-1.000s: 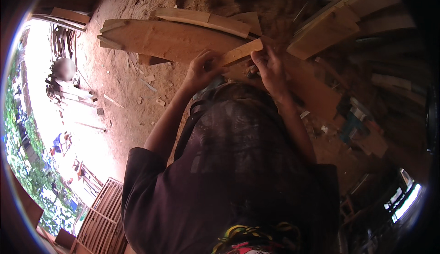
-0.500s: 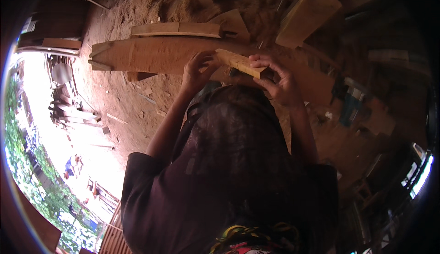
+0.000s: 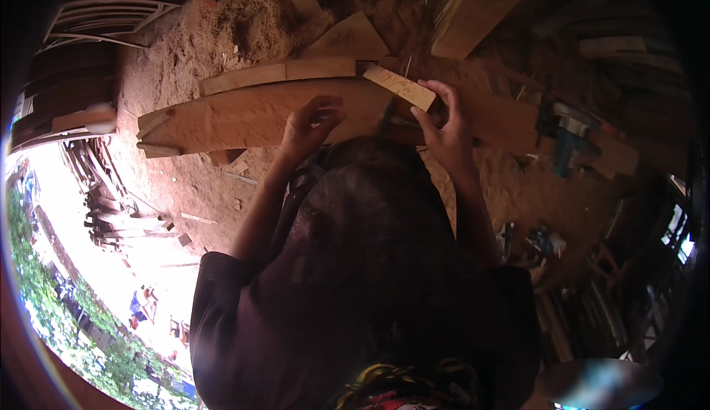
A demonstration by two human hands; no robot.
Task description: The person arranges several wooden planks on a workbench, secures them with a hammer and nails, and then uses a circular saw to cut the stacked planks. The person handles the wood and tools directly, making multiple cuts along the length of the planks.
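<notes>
My right hand (image 3: pixel 447 125) grips a short block of pale wood (image 3: pixel 399 86) at its right end, thumb below and fingers over the far side. The block is held tilted above a long wide plank (image 3: pixel 244 118) that runs from left to right in front of me. My left hand (image 3: pixel 312 123) hovers over the plank, apart from the block, its fingers loosely curled with nothing seen in them. Between the hands a dark thin tool (image 3: pixel 387 116) lies on the plank, too dim to name.
A teal power tool (image 3: pixel 568 147) rests at the plank's right part. Narrow boards (image 3: pixel 281 73) lie along its far edge, with a thick beam (image 3: pixel 481 14) beyond. Sawdust (image 3: pixel 244 29) heaps at far left. Stacked timber (image 3: pixel 111 203) and a distant person (image 3: pixel 140 303) are at left.
My left hand has come off the block's left end and moved left. My right hand keeps the block, now turned with its broad face more toward me. The view has shifted slightly.
</notes>
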